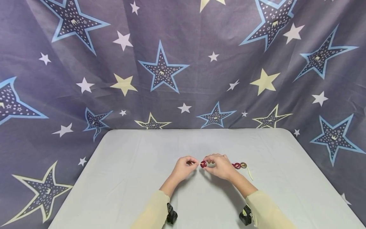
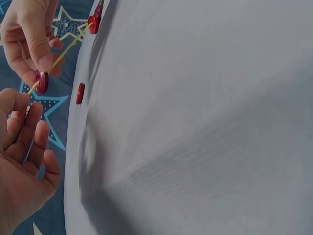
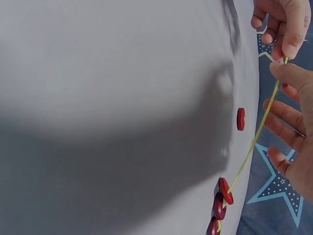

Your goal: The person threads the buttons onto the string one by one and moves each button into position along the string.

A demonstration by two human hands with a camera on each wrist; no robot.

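Note:
My left hand (image 1: 183, 168) pinches the end of a yellow string (image 3: 259, 131) between thumb and fingertips. Facing it, my right hand (image 1: 220, 166) holds a dark red button (image 1: 203, 164) by its edge, with the string passing through it. In the left wrist view this button (image 2: 42, 82) hangs between the two hands, above the table. From it the string runs taut to a row of threaded buttons (image 3: 219, 205), red and maroon, on the table. My right hand partly hides that row in the head view. A brownish button (image 1: 243, 165) sits at its right end.
A loose red button (image 3: 240, 119) lies on the white-covered table (image 1: 128, 190) near the hands. Beyond the brownish button, the string's tail (image 1: 250, 174) trails on the cloth. A dark star-patterned curtain (image 1: 197, 63) hangs behind the table's far edge.

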